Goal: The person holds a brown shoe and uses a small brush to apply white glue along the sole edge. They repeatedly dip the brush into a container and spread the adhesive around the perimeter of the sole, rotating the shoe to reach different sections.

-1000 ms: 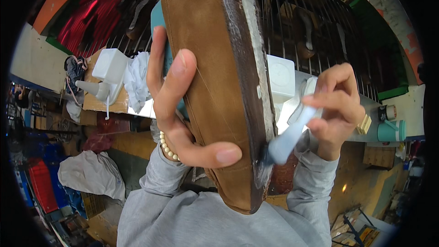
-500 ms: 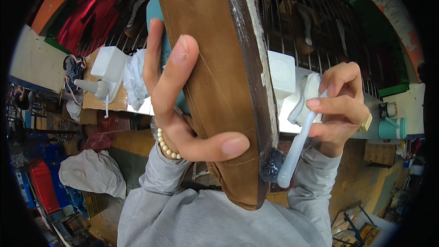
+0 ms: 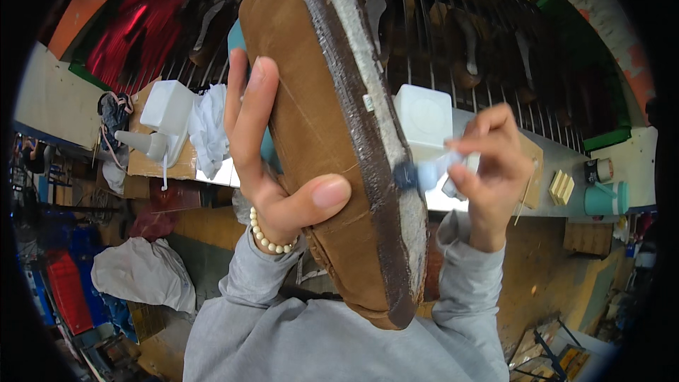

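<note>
My left hand point(image 3: 276, 184) is wrapped around a brown suede shoe upper point(image 3: 311, 92), thumb across its side. A teal shoe last point(image 3: 268, 152) peeks out behind my fingers. Along the shoe's underside runs a dark, wet-looking band point(image 3: 353, 124) beside a rough whitish middle strip point(image 3: 364, 64). The fingers of my right hand point(image 3: 495, 180) pinch the pale handle of a brush point(image 3: 428, 173). Its dark bristles touch the shoe's underside, near the whitish strip. The brush and right fingers are somewhat blurred.
Beyond the shoe, a white square container point(image 3: 424, 117) stands on the bench. To the left are another white container point(image 3: 168, 106) and a crumpled white cloth point(image 3: 209, 131). A metal-barred rack point(image 3: 417, 35) holds shoes behind. A teal mug point(image 3: 606, 199) stands far right.
The brush has moved up from near the shoe's lower end to the middle of its underside. The shoe has turned, showing more of its underside. The left hand keeps its hold.
</note>
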The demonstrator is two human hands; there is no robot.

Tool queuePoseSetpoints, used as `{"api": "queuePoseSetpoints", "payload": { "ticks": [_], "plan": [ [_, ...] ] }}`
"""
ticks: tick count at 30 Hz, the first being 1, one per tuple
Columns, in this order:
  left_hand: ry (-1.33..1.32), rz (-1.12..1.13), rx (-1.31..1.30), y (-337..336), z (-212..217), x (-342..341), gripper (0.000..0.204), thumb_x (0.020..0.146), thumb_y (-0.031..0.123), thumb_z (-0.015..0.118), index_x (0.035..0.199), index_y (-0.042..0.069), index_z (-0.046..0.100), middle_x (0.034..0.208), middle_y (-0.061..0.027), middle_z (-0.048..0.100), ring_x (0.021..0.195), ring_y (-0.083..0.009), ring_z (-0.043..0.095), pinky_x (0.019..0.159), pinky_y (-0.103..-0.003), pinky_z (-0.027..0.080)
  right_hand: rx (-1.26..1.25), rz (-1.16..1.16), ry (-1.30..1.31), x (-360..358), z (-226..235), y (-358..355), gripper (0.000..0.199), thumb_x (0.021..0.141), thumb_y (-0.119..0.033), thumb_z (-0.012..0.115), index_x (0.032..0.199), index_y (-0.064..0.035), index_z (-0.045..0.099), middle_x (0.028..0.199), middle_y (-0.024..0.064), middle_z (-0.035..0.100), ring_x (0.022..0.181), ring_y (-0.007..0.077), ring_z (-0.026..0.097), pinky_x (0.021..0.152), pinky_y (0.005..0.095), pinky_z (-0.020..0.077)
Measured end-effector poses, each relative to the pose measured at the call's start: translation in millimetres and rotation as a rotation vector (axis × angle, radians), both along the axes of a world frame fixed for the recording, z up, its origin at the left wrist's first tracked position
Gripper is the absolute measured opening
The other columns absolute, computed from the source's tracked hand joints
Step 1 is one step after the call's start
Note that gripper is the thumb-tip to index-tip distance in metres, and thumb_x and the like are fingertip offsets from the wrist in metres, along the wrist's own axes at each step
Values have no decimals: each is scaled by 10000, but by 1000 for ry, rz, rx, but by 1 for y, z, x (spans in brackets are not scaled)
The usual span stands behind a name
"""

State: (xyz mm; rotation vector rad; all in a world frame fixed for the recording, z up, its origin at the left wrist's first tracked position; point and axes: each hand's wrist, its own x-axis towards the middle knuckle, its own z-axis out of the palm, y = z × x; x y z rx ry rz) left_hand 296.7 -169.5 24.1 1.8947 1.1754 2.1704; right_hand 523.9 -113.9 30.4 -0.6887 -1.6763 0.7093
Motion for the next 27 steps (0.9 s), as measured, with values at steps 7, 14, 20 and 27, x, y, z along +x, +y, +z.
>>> {"api": "queuePoseSetpoints", "payload": {
  "ticks": [7,14,20,27],
  "plan": [
    [-49,13,-34,-1,0,-3,574,856,448,711,1390,333,534,1518,-216,394,1424,-525,285,1188,-611,246,61,73,48,2,1,-25,409,541,-310,955,877,-119,821,847,-7,474,750,118,459,621,245,334],
    [49,7,-26,-8,4,-2,529,850,403,723,1343,323,549,1508,-221,407,1407,-513,321,1182,-610,263,147,-85,-109,-2,31,-12,351,561,-208,916,870,-85,805,878,7,472,765,129,468,635,255,356],
    [106,6,-20,-12,7,-3,492,844,365,734,1303,315,563,1499,-225,418,1393,-503,352,1176,-609,278,215,-137,-85,-8,41,2,351,551,-176,903,870,-71,803,892,9,480,765,130,480,651,256,383],
    [133,25,0,-11,7,-4,451,838,320,747,1256,305,578,1489,-230,432,1376,-490,388,1170,-607,295,260,68,-98,3,37,6,423,476,-275,957,852,-135,821,875,-1,484,768,120,482,635,243,367]
  ]
}}
